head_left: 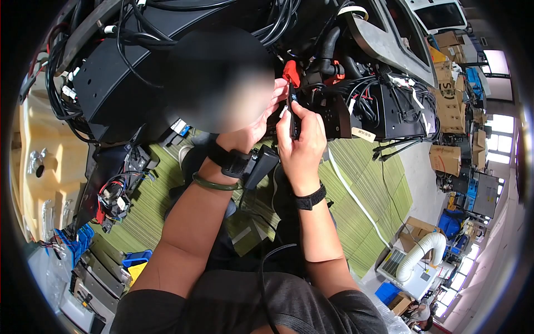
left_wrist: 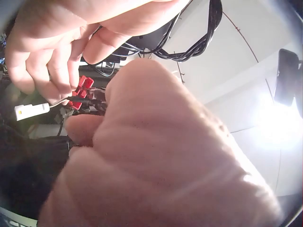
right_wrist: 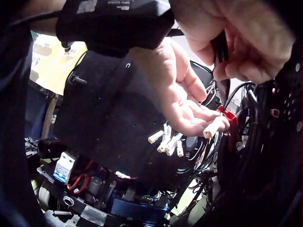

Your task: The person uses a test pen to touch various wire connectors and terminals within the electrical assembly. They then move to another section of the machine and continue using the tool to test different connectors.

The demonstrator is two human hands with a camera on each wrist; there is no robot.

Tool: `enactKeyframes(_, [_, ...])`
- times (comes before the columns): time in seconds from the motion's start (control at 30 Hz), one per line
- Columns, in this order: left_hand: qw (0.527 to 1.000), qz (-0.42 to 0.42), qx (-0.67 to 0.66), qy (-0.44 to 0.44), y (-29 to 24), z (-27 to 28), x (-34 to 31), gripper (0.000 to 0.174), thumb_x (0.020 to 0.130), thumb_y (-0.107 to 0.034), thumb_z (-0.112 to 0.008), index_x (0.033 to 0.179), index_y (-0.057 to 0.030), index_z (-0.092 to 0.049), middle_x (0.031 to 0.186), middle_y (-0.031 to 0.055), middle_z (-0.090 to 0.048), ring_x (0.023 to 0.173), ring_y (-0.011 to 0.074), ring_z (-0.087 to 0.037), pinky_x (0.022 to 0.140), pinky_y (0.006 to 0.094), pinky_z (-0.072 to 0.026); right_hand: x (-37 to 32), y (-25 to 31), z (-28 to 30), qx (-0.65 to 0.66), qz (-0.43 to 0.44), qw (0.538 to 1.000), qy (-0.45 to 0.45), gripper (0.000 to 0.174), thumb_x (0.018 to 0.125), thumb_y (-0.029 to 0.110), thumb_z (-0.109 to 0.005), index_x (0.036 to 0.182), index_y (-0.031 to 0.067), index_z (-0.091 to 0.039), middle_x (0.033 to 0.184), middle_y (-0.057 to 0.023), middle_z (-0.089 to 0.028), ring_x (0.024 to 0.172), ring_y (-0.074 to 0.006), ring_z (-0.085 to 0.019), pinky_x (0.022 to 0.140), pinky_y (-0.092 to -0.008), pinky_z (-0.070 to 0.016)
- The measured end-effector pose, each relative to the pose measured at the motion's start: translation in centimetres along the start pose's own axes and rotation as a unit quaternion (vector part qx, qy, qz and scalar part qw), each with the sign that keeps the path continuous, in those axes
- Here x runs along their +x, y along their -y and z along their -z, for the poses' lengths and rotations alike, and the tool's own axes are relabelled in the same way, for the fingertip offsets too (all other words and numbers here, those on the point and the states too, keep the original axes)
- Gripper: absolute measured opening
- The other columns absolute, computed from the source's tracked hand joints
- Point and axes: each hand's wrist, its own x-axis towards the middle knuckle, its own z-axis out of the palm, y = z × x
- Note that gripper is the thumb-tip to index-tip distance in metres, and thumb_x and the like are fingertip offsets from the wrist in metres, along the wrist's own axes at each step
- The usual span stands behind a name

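Note:
My right hand (head_left: 303, 146) pinches a long, narrow black piece (right_wrist: 220, 48) between thumb and fingers. I cannot tell what kind of piece it is. My left hand (right_wrist: 177, 92) lies palm up beside it, fingers lightly bent and thumb apart. At the left fingertips sits a white wire connector (left_wrist: 32, 112) on a thin lead, overlapping them in the right wrist view. Just behind the fingertips is a red connector (head_left: 291, 73). A blurred disc hides part of the left hand in the head view.
Black panels (head_left: 114, 92) and thick cable bundles surround the work. Several white plugs (right_wrist: 166, 142) hang below the left hand. A white breaker (right_wrist: 65, 166) is mounted lower down. Green carpet (head_left: 367, 189) lies beneath, with a white hose (head_left: 356, 197) across it.

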Motion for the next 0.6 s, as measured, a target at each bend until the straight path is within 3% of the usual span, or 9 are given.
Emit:
enactKeyframes(0.2, [1.0,-0.001,-0.013,0.005,0.2,0.1,0.3,0.035,0.093,-0.017,-0.046,0.119,0.0061,-0.051,0.12,0.0154,-0.056,0.112,0.0218,-0.052,0.101,0.0335,-0.0386,0.1,0.1,0.1,0.0,0.003,1.0,0.005,0.021,0.075,0.001,-0.065,0.094,-0.0051,-0.059,0.083,-0.0159,-0.061,0.068,-0.0287,-0.055,0.06,-0.0361,-0.0456])
enactKeyframes(0.3, [1.0,-0.001,-0.018,-0.003,0.5,0.4,1.1,0.031,0.093,-0.02,-0.049,0.112,0.0033,-0.055,0.113,0.013,-0.059,0.105,0.0201,-0.055,0.095,0.0337,-0.0426,0.0,-0.1,0.2,0.002,0.001,1.0,0.009,0.021,0.075,0.001,-0.065,0.094,-0.0049,-0.059,0.084,-0.0158,-0.061,0.069,-0.0286,-0.055,0.06,-0.0362,-0.046])
enactKeyframes(0.37, [0.998,0.049,-0.041,-0.001,0.8,1.0,2.2,0.03,0.091,-0.029,-0.054,0.102,-0.0015,-0.059,0.098,0.0082,-0.062,0.088,0.0155,-0.058,0.08,0.027,-0.0447,0.0,-0.2,0.4,0.008,0.003,1.0,0.009,0.02,0.076,0.001,-0.065,0.094,-0.0045,-0.059,0.084,-0.0155,-0.061,0.07,-0.0287,-0.055,0.061,-0.0363,-0.0463])
enactKeyframes(0.5, [0.993,0.078,-0.078,0.029,0.9,1.5,3.6,0.024,0.092,-0.025,-0.055,0.101,-0.0034,-0.059,0.093,0.0065,-0.064,0.086,0.0172,-0.06,0.08,0.032,-0.0493,0.3,-0.2,0.8,0.01,-0.003,1.0,0.018,0.02,0.076,0.001,-0.064,0.094,-0.0039,-0.059,0.084,-0.0148,-0.061,0.07,-0.0286,-0.055,0.061,-0.0365,-0.0464])
enactKeyframes(0.6, [0.99,0.072,-0.109,0.053,1.3,1.8,4.5,0.021,0.09,-0.024,-0.059,0.1,-0.0051,-0.059,0.089,0.0067,-0.064,0.079,0.0179,-0.061,0.071,0.0315,-0.0516,0.4,-0.2,0.9,0.01,-0.005,1.0,0.025,0.02,0.076,0.002,-0.065,0.094,-0.0032,-0.059,0.083,-0.0141,-0.061,0.07,-0.0285,-0.055,0.061,-0.0368,-0.0464])
